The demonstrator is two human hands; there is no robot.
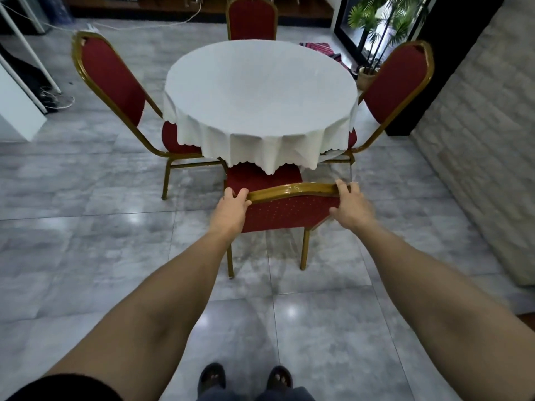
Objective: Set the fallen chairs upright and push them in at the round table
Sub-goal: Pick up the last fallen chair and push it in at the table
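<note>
The room around me is dim and evenly lit, with a cool grey cast. Small white glare spots shine on the glossy floor tiles (292,309) below my grips. Far beyond my right grip, daylight burns out behind the plant (376,21). My right grip (351,206) is smeared with motion blur. Straight lines bow outward near the frame edges.
</note>
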